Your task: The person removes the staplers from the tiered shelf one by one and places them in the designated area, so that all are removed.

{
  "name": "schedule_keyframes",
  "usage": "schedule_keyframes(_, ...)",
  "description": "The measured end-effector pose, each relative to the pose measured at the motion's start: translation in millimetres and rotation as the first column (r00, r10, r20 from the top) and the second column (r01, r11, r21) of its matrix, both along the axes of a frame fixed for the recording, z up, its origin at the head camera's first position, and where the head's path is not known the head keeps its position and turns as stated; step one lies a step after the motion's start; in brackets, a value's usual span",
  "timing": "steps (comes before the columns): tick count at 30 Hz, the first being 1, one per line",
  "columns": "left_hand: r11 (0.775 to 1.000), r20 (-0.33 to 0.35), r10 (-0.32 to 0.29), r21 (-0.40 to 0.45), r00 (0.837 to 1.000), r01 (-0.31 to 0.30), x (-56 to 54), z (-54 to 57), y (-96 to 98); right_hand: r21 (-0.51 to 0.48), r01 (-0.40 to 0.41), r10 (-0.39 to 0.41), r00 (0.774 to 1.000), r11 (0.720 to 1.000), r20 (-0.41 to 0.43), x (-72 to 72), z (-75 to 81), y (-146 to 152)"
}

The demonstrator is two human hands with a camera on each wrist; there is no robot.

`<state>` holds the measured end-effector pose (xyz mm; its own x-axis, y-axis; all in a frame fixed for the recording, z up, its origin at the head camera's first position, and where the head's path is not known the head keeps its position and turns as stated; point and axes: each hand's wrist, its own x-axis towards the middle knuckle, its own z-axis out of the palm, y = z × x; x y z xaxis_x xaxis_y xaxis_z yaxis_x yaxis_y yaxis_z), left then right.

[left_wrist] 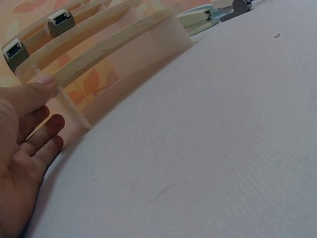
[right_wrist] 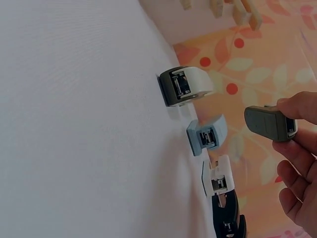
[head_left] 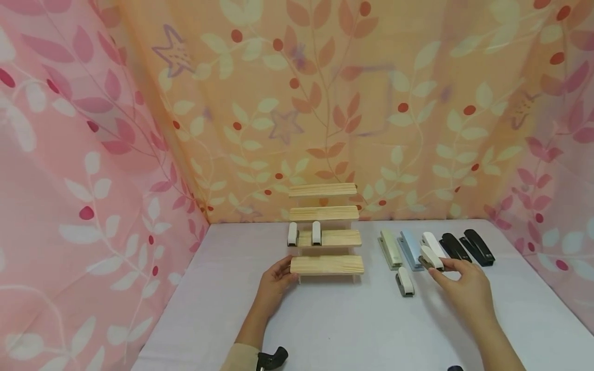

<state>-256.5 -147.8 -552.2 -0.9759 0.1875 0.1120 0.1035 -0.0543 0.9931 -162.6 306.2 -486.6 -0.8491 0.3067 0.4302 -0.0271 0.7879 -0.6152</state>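
In my right hand (head_left: 466,288), a small white and grey stapler (head_left: 431,257) is pinched between thumb and fingers, raised above the table; its grey base (right_wrist: 265,123) shows in the right wrist view. My left hand (head_left: 275,284) holds the left end of the lowest step of a wooden tiered rack (head_left: 327,265), its thumb (left_wrist: 42,87) against the end of the board. Two small white staplers, one at the left end (head_left: 292,234) and one nearer the middle (head_left: 316,233), stand on the second step up. Another small white stapler (head_left: 405,282) sits on the table left of my right hand.
Behind my right hand is a row of larger staplers: pale green (head_left: 390,250), light blue (head_left: 410,251), white (head_left: 432,241), and two black ones, the inner (head_left: 456,247) and outer (head_left: 479,247). Floral curtains (head_left: 325,103) enclose the white table (head_left: 352,330) at the back and sides.
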Motion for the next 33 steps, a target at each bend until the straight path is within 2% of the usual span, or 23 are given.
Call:
schedule_keyframes(7,0.999,-0.002,0.012,-0.036,1.000,-0.012,-2.4,-0.4,2.4,0.001,-0.010,0.010,1.000,1.000,-0.009,7.8,-0.7,2)
schedule_keyframes(15,0.999,-0.013,0.021,-0.043,1.000,-0.021,-2.1,-3.5,2.7,-0.051,0.006,-0.004,1.000,0.999,0.029,15.4,-22.5,2)
schedule_keyframes(20,0.997,-0.018,0.033,-0.068,0.999,-0.034,-1.0,-4.9,1.0,-0.057,-0.006,0.005,1.000,0.998,-0.013,10.2,-27.4,3)
schedule_keyframes(23,0.997,-0.017,0.031,-0.065,0.999,-0.032,-1.3,-5.1,-0.2,-0.044,-0.002,0.002,1.000,0.999,-0.011,6.2,-31.2,4)
schedule_keyframes(28,0.997,-0.018,0.036,-0.063,0.999,-0.037,-3.8,-5.7,-0.8,-0.043,0.015,-0.014,1.000,0.999,0.022,5.1,-35.4,4)
schedule_keyframes(33,0.997,-0.021,0.029,-0.069,0.999,-0.030,-4.1,-7.5,0.0,-0.047,0.026,-0.022,0.996,0.999,0.089,8.0,-37.9,4)
